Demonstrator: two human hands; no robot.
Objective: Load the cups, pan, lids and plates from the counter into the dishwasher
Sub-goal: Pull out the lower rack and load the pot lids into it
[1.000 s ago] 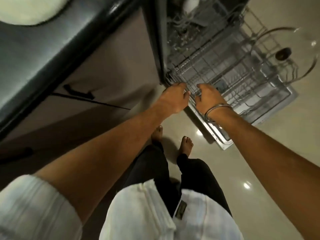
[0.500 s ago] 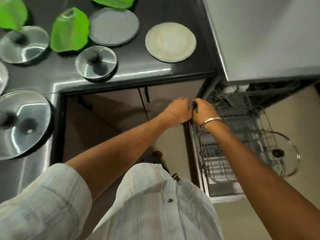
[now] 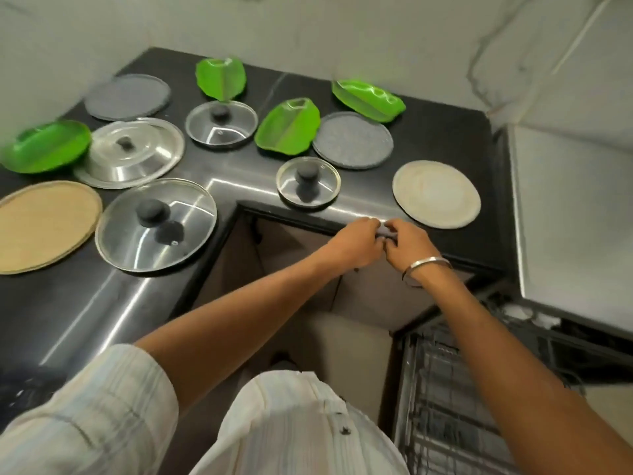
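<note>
Light: dim, soft indoor, from above
Glare: white streaks on glossy black stone counter (image 3: pixel 219 186) edge and large glass lid with black knob (image 3: pixel 156 224)
Blur: green leaf-shaped plate (image 3: pixel 44 145) at far left smeared
Distortion: wide-angle bending at edges

Black counter (image 3: pixel 442 132) bearing lids (image 3: pixel 156 223), plates (image 3: pixel 436 194).

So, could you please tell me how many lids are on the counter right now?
4: a steel lid at the left, a large glass lid in front of it, a glass lid further back, and a small glass lid near the counter's inner corner. None looks hidden.
</note>
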